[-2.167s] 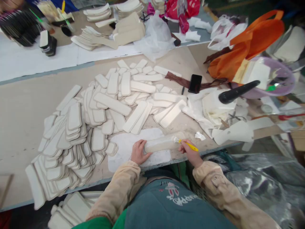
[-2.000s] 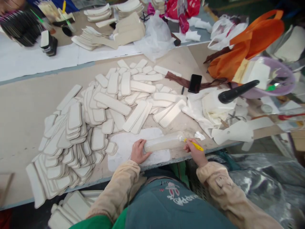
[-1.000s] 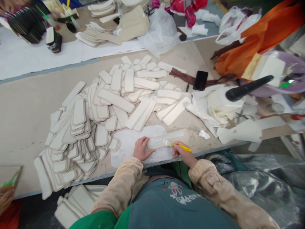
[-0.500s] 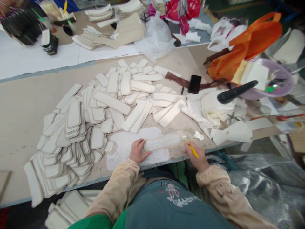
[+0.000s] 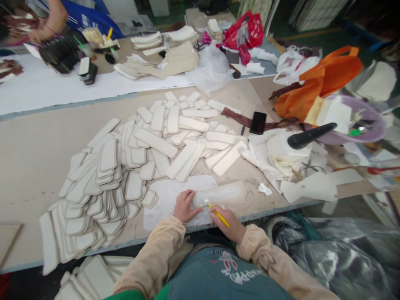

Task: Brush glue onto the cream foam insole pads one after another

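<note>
A long rounded strip [image 5: 223, 194], glossy with wet glue, lies on a white glue-stained sheet [image 5: 170, 192] near the table's front edge. My left hand [image 5: 185, 206] rests flat with fingers spread, pressing on the strip's left end. My right hand [image 5: 225, 220] is closed on a yellow-handled brush [image 5: 218, 213], its white bristles touching the strip's lower left edge close to my left hand. A large spread of similar off-white strips [image 5: 137, 154] covers the table beyond and to the left.
A black phone [image 5: 258, 122], a black handle [image 5: 311, 135], white scraps and an orange bag [image 5: 328, 77] lie to the right. Stacked strips sit below the table's front edge [image 5: 90, 279]. Another person's hand [image 5: 46, 29] works at the far-left table.
The brush swept back and forth along the strip: at its right end half a second ago, now at its left end. My left hand stayed put. The view tilted up slightly.
</note>
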The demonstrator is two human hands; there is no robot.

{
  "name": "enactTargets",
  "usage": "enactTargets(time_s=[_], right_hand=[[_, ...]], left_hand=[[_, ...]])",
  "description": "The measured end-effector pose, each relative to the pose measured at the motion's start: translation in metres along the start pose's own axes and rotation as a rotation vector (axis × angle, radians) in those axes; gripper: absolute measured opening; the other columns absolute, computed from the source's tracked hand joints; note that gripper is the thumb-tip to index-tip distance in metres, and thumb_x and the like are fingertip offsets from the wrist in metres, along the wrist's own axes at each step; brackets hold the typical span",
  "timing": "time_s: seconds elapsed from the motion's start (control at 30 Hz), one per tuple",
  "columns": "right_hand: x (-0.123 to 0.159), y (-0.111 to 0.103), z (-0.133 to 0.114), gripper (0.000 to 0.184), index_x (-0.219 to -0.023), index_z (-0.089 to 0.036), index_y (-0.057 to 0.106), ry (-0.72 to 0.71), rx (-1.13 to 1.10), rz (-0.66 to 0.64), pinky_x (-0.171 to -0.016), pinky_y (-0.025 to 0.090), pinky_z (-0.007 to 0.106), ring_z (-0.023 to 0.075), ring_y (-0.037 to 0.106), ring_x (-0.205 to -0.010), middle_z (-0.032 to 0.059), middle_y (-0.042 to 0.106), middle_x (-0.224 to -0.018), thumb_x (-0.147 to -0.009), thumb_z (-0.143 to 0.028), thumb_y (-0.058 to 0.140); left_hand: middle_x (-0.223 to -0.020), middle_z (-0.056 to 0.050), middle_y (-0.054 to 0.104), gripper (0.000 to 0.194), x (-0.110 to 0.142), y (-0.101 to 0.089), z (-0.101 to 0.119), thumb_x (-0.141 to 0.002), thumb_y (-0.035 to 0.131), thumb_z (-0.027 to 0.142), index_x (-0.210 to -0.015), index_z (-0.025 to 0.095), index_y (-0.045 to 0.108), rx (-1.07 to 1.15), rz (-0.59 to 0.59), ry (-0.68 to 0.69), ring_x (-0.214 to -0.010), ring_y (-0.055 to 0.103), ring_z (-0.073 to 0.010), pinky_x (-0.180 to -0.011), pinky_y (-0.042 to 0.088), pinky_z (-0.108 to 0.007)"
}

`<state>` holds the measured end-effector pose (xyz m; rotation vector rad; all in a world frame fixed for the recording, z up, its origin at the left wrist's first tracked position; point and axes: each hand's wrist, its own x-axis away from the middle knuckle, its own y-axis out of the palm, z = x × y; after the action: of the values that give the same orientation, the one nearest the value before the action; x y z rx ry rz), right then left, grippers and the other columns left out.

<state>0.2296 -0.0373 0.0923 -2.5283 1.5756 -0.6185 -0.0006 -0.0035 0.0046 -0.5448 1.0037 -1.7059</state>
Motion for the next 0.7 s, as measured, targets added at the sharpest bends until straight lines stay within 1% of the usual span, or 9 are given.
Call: enactTargets(time_s=[0.07,0.13,0.23,0.33,0.4,0.47,0.5,0.6,0.7], right_hand=[[0.002,-0.004,-0.004,0.026,-0.094,-0.026,0.055,0.071,-0.187,0.061,-0.061,0.048,0.030,0.0175,0.059,-0.059,0.0002,0.063,-0.068,-0.092,-0.047,0.040],[0.004,-0.014,0.000,0.026,-0.095,-0.025,0.054,0.130,-0.264,0.244,-0.061,0.049,0.031,0.0175,0.058,-0.059,0.0001,0.063,-0.068,-0.090,-0.049,0.044],[0.010,-0.035,0.011,0.027,-0.096,-0.026,0.054,0.161,-0.263,0.501,-0.061,0.050,0.033,0.0188,0.057,-0.061,0.0008,0.063,-0.069,-0.086,-0.051,0.050],[0.019,-0.052,0.019,0.033,-0.095,-0.026,0.057,0.178,-0.205,0.633,-0.061,0.051,0.035,0.0203,0.057,-0.061,0.0028,0.064,-0.071,-0.080,-0.055,0.056],[0.027,-0.058,0.021,0.038,-0.096,-0.023,0.058,0.187,-0.161,0.670,-0.060,0.052,0.034,0.0202,0.058,-0.061,0.0037,0.065,-0.072,-0.077,-0.057,0.058],[0.034,-0.060,0.023,0.043,-0.098,-0.021,0.059,0.188,-0.130,0.670,-0.061,0.052,0.033,0.0192,0.059,-0.062,0.0038,0.066,-0.074,-0.076,-0.057,0.060],[0.037,-0.059,0.024,0.044,-0.099,-0.020,0.059,0.184,-0.118,0.664,-0.062,0.053,0.032,0.0188,0.059,-0.062,0.0037,0.066,-0.074,-0.076,-0.058,0.059],[0.042,-0.056,0.025,0.045,-0.096,-0.020,0.060,0.178,-0.080,0.633,-0.061,0.053,0.030,0.0185,0.061,-0.061,0.0035,0.067,-0.072,-0.075,-0.061,0.059],[0.039,-0.049,0.020,0.048,-0.088,-0.022,0.061,0.206,-0.046,0.649,-0.054,0.052,0.028,0.0189,0.061,-0.054,0.0035,0.066,-0.063,-0.074,-0.068,0.055]], left_hand=[[-0.124,-0.016,0.052,0.082,0.003,-0.004,0.002,-0.065,0.067,0.066,-0.129,0.018,0.048,0.013,-0.019,0.016,-0.113,0.049,-0.0312,-0.096,0.042,-0.051],[-0.124,-0.016,0.053,0.081,0.004,-0.010,0.004,-0.067,0.066,0.064,-0.130,0.019,0.047,0.036,-0.019,0.029,-0.113,0.050,-0.0306,-0.095,0.044,-0.051],[-0.118,-0.014,0.057,0.057,-0.007,-0.022,-0.001,-0.079,0.061,0.050,-0.126,0.020,0.051,0.051,0.102,-0.001,-0.109,0.053,-0.0264,-0.092,0.048,-0.047],[-0.113,-0.013,0.059,0.035,-0.036,-0.042,-0.016,-0.084,0.058,0.037,-0.115,0.020,0.059,-0.043,0.203,-0.123,-0.107,0.054,-0.0248,-0.092,0.047,-0.045],[-0.116,-0.013,0.058,0.030,-0.060,-0.057,-0.030,-0.087,0.054,0.033,-0.112,0.019,0.060,-0.161,0.109,-0.289,-0.110,0.053,-0.0241,-0.096,0.045,-0.045],[-0.121,-0.012,0.056,0.030,-0.080,-0.071,-0.044,-0.090,0.050,0.034,-0.114,0.018,0.058,-0.248,-0.057,-0.439,-0.111,0.052,-0.0229,-0.097,0.043,-0.045],[-0.122,-0.012,0.055,0.031,-0.088,-0.077,-0.050,-0.090,0.050,0.035,-0.115,0.018,0.057,-0.269,-0.129,-0.478,-0.110,0.053,-0.0225,-0.096,0.044,-0.045],[-0.120,-0.009,0.056,0.036,-0.104,-0.089,-0.061,-0.089,0.054,0.039,-0.117,0.016,0.054,-0.273,-0.220,-0.471,-0.105,0.056,-0.0211,-0.090,0.048,-0.044],[-0.106,-0.009,0.062,0.026,-0.117,-0.096,-0.061,-0.088,0.054,0.035,-0.100,0.013,0.062,-0.286,-0.270,-0.412,-0.098,0.058,-0.0202,-0.088,0.048,-0.041]])
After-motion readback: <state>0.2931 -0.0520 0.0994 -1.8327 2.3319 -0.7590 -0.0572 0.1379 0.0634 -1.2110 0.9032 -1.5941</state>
